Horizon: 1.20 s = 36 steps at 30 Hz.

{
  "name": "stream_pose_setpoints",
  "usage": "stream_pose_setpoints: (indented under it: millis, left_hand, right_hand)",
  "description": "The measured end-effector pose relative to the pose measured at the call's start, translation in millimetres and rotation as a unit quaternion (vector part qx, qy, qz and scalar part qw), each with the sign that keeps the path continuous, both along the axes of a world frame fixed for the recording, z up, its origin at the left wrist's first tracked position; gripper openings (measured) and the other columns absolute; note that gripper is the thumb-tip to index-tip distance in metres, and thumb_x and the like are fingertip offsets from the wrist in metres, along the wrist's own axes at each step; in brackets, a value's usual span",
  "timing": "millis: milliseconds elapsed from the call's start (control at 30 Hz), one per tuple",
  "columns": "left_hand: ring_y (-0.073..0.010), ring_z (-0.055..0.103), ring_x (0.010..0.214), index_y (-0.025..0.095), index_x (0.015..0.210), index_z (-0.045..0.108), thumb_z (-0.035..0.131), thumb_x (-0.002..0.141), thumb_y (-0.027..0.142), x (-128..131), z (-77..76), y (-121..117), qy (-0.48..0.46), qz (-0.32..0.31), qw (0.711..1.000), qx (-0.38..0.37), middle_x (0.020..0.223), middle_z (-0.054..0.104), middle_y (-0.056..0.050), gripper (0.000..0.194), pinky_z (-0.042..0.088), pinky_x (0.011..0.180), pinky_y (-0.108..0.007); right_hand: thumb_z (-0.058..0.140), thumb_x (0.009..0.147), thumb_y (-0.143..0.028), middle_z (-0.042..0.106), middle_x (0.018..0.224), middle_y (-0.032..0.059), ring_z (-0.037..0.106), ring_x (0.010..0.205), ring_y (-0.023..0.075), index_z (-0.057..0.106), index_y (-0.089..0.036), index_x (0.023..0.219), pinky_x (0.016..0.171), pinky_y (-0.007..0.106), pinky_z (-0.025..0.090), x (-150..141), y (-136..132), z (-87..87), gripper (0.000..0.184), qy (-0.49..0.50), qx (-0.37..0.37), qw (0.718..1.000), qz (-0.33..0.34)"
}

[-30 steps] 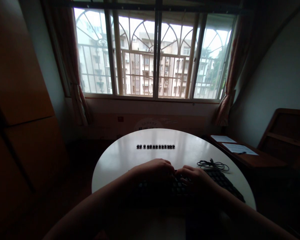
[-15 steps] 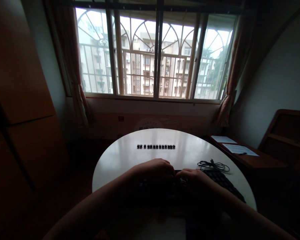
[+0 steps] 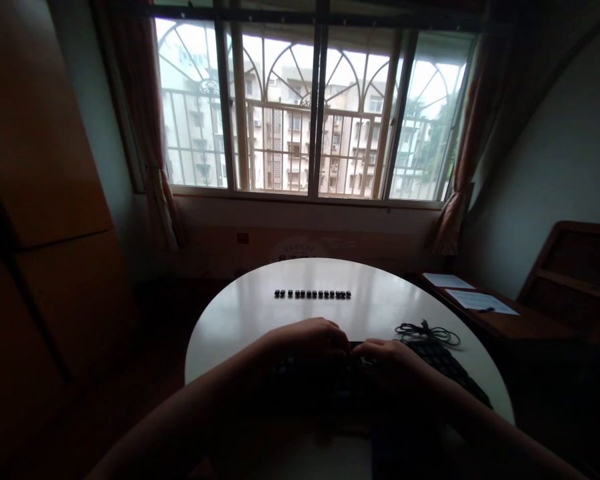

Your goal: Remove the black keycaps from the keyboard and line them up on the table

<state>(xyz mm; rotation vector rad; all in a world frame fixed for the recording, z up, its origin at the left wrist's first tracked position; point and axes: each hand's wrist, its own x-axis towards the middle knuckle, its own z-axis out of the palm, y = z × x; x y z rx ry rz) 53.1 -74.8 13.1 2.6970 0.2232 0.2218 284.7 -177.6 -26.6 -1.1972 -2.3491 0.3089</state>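
Observation:
A dark keyboard (image 3: pixel 310 387) lies in deep shadow under both my hands, near the front of the round white table (image 3: pixel 240 310). My left hand (image 3: pixel 320 335) bends over its far edge with the fingers curled down. My right hand (image 3: pixel 383 350) meets it from the other side, thumb and fingers drawn together, the fingertips of both hands close to each other. What the fingertips pinch, if anything, is too dark to make out. Beyond the hands, several small black keycaps (image 3: pixel 314 294) stand in a row across the table.
Right of my right hand lies a black keypad-like section (image 3: pixel 447 365), set at an angle; its link to the keyboard is hidden. A coiled black cable (image 3: pixel 427 331) rests behind it. Papers (image 3: pixel 483 301) and a pen (image 3: pixel 487 309) lie on a brown side table (image 3: pixel 535 323).
The view has shifted very slightly. Both hands keep nearly the same place and pose over the keyboard, and the row of keycaps looks the same.

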Motion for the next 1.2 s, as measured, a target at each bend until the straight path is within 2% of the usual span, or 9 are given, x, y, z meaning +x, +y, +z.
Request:
stream_pose_setpoints:
  millis: [833,1200]
  left_hand:
    - [-0.0152,0.065,0.086,0.023,0.111,0.070,0.063,0.088,0.020,-1.7,-0.8,0.1,-0.009,-0.001,1.000,-0.014,0.100,0.070,-0.003,0.024,0.048,0.076,-0.022]
    - [-0.0161,0.065,0.087,0.024,0.111,0.070,0.063,0.088,0.020,-1.7,0.8,-0.7,-0.004,0.000,1.000,-0.021,0.101,0.070,-0.004,0.025,0.049,0.077,-0.023]
  right_hand:
    - [0.059,0.087,-0.020,0.071,0.101,0.0033,0.068,0.081,0.0169,0.067,-0.026,0.115,0.070,0.024,0.049,-2.7,-3.8,4.6,0.029,-0.001,-0.018,1.000,-0.002]
    - [0.058,0.088,-0.022,0.071,0.099,0.0032,0.068,0.080,0.0166,0.067,-0.025,0.110,0.067,0.024,0.048,-2.8,-5.6,6.2,0.025,0.001,-0.021,1.000,-0.006]
